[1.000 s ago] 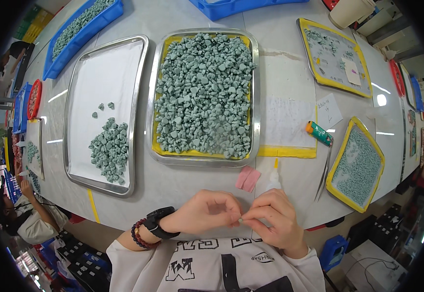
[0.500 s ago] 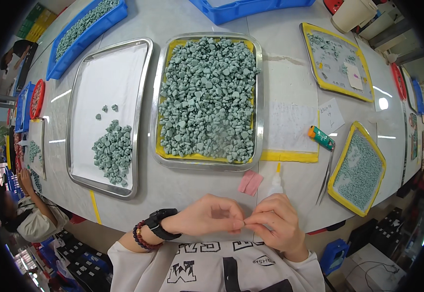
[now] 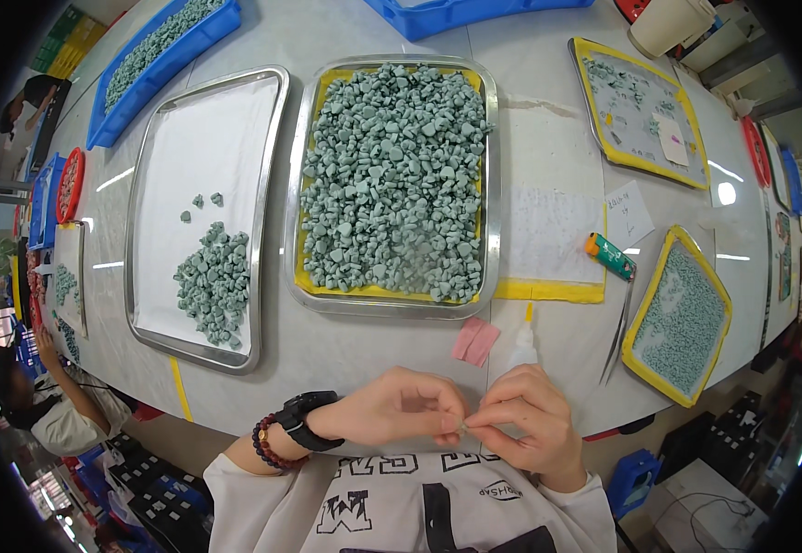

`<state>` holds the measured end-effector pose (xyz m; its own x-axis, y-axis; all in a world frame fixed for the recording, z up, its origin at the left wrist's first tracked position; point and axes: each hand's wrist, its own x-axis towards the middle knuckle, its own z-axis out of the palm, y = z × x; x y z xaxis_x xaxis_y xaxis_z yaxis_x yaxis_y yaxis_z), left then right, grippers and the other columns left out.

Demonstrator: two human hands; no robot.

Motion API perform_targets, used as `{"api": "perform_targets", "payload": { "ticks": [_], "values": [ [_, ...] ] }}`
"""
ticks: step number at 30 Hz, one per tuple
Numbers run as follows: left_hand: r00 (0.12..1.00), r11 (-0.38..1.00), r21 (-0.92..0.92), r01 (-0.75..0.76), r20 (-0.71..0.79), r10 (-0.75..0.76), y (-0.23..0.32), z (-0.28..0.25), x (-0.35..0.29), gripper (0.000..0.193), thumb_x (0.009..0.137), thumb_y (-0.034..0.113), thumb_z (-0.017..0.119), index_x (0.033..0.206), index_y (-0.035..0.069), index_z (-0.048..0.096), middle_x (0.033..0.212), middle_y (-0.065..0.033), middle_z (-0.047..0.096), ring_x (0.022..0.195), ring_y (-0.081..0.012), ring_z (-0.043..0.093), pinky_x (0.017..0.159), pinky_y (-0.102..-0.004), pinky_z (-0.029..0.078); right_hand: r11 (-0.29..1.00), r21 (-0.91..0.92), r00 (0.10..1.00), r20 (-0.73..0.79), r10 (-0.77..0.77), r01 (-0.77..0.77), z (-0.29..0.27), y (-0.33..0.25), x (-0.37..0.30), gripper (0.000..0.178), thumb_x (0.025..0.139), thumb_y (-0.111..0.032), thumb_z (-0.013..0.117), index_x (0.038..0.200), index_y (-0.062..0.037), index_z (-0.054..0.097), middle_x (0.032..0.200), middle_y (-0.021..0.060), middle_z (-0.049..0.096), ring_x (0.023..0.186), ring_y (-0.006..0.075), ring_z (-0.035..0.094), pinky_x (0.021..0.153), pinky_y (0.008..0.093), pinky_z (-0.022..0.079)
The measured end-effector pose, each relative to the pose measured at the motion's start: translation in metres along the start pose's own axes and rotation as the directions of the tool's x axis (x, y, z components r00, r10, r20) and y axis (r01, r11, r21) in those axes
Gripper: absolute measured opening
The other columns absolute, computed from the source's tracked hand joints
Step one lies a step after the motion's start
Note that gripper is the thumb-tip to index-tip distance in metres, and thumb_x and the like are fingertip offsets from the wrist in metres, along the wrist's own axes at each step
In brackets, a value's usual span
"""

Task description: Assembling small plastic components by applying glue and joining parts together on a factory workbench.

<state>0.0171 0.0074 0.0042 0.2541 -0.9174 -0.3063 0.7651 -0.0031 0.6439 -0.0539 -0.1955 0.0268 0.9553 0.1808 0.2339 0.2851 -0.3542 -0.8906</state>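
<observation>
My left hand (image 3: pixel 393 405) and my right hand (image 3: pixel 526 419) meet at the fingertips close in front of my body. Both are closed in a pinch. A tiny pale piece (image 3: pixel 462 429) shows between the tips, too small to name. Just beyond my right hand stands a small white squeeze bottle (image 3: pixel 524 348) with a yellow tip. Beside it lies a folded pink cloth or paper (image 3: pixel 475 341). Farther off, a metal tray (image 3: pixel 292 286) holds a heap of grey-green stone-like pieces (image 3: pixel 392 175). A smaller pile (image 3: pixel 214 286) lies on the white-lined tray (image 3: pixel 255 230) to the left.
On the right lie tweezers (image 3: pixel 616 332), a green lighter-like object (image 3: pixel 614 259) and a yellow-edged tray (image 3: pixel 725 323) of smaller pieces. Another yellow-edged tray (image 3: pixel 594 138) is farther back. Blue bins (image 3: pixel 226 28) stand at the back. A person (image 3: pixel 60 405) works at the far left.
My hands have shifted very slightly to the right, and the fingertips have parted a little, so the tiny piece shows more. The things on the table stay put.
</observation>
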Motion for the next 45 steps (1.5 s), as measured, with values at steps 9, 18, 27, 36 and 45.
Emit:
{"api": "perform_targets", "payload": {
  "ticks": [9,18,27,36,45],
  "values": [
    [0.981,0.986,-0.027,0.165,0.111,-0.161,0.008,-0.001,-0.001,0.009,0.093,0.003,0.052,0.094,-0.003,0.059,0.089,-0.0069,0.061,0.083,-0.0114,0.060,0.073,-0.0252,0.050,0.995,0.081,0.995,0.076,-0.068,0.062,-0.002,0.003,0.004,0.022,0.056,-0.001,0.076,0.075,-0.0077,0.067,0.079,0.0019,0.057,0.069,0.0195,0.055,0.063,0.0307,0.041],
    [0.993,0.987,0.163,-0.017,-0.109,0.035,-0.006,-0.002,0.003,0.013,0.094,0.010,0.053,0.094,-0.001,0.059,0.086,-0.0037,0.060,0.077,-0.0090,0.058,0.070,-0.0240,0.049,0.973,-0.216,0.997,-0.013,-0.082,0.077,0.004,0.001,0.004,0.026,0.054,-0.003,0.076,0.077,-0.0084,0.065,0.078,0.0012,0.057,0.068,0.0207,0.055,0.065,0.0327,0.040],
    [0.969,0.970,0.229,-0.076,-0.214,0.126,-0.007,-0.001,0.003,0.017,0.095,0.008,0.049,0.096,-0.005,0.059,0.092,-0.0079,0.060,0.078,-0.0117,0.059,0.071,-0.0261,0.050,0.869,-0.490,0.982,-0.117,-0.146,0.071,0.019,-0.002,0.001,0.024,0.055,-0.002,0.073,0.075,-0.0093,0.062,0.076,0.0006,0.055,0.069,0.0211,0.053,0.068,0.0349,0.040],
    [0.965,0.977,0.144,-0.157,-0.188,0.183,-0.008,-0.001,0.006,0.029,0.096,0.003,0.036,0.121,-0.005,0.048,0.117,-0.0132,0.053,0.101,-0.0175,0.057,0.088,-0.0296,0.048,0.871,-0.487,0.973,-0.167,-0.159,0.059,0.017,0.006,0.002,0.023,0.056,-0.002,0.072,0.075,-0.0086,0.061,0.075,0.0014,0.055,0.069,0.0213,0.053,0.067,0.0352,0.040],
    [0.923,0.875,0.455,-0.164,-0.242,0.299,-0.007,0.009,0.005,0.038,0.087,-0.012,0.046,0.124,-0.004,0.046,0.121,-0.0139,0.054,0.110,-0.0195,0.055,0.096,-0.0324,0.045,0.975,-0.222,0.982,-0.186,-0.037,-0.006,0.006,0.001,-0.001,0.023,0.058,0.000,0.073,0.076,-0.0068,0.061,0.076,0.0038,0.057,0.069,0.0211,0.054,0.066,0.0334,0.040]
  ]
}}
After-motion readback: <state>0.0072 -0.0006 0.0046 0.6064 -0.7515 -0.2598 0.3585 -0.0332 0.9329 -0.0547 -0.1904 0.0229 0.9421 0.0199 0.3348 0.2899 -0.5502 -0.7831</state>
